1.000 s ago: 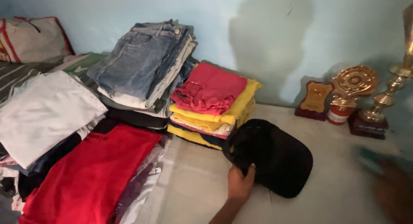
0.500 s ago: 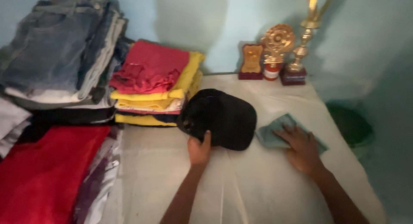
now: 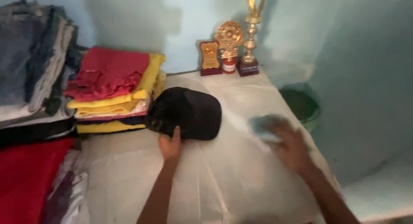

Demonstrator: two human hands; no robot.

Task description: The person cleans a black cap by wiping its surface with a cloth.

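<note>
while the left hand [image 3: 170, 145] rests its grip, fingers closed, on the near edge of a black cap [image 3: 186, 113], the right hand [image 3: 289, 144] lies blurred and flat on a pale blue cloth [image 3: 263, 126]; whether that grip closes on the cloth cannot be told. both sit on a white-covered surface [image 3: 223, 181]. beyond the left grip: folded red and yellow clothes [image 3: 114, 88]. beyond the right grip: three trophies [image 3: 230, 49] by the wall.
</note>
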